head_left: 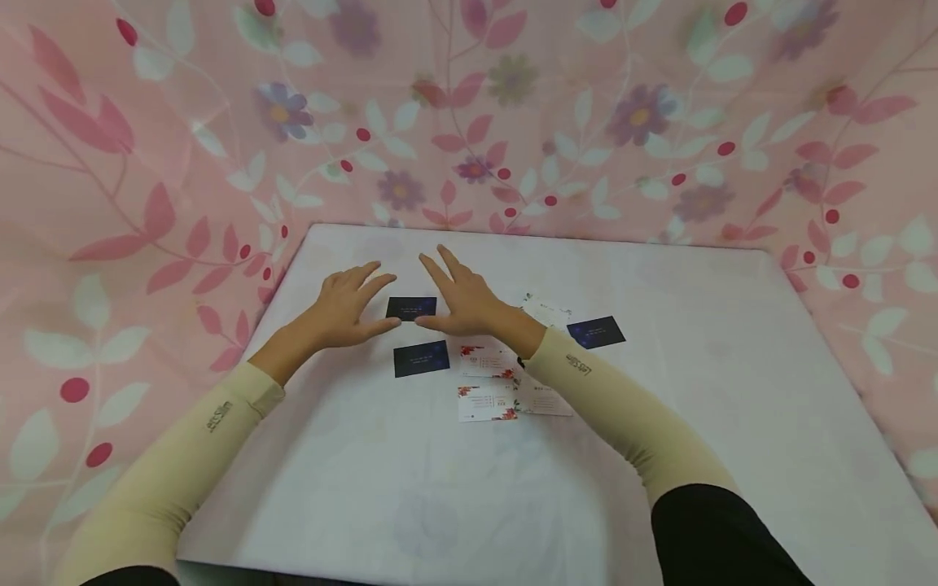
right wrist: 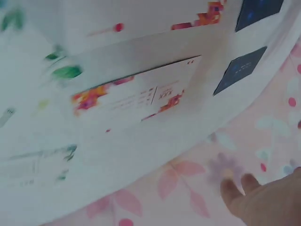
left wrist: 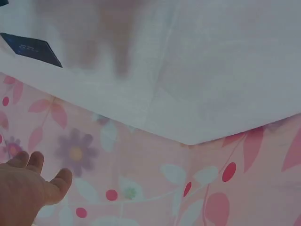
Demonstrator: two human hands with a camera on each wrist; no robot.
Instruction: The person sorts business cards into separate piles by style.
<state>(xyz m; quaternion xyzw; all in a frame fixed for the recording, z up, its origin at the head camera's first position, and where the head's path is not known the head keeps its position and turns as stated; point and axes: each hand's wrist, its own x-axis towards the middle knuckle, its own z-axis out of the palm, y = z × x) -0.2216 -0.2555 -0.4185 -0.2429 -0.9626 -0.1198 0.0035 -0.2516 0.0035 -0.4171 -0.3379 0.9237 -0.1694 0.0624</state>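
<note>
My left hand has its fingers extended and holds nothing. Opposite it, my right hand spreads its fingers, also with nothing in them. Between the two hands lies a dark blue business card; whether a thumb touches it I cannot tell. Just nearer is a second dark blue card. White cards with orange-red flowers, one upper and one lower, lie beside it. A white card with green leaves is partly hidden behind the right wrist. The left wrist view shows one dark card.
Right of the forearm lies another dark blue card. A further white card is partly covered by the right sleeve. The white tabletop meets a pink floral cloth at its far edge.
</note>
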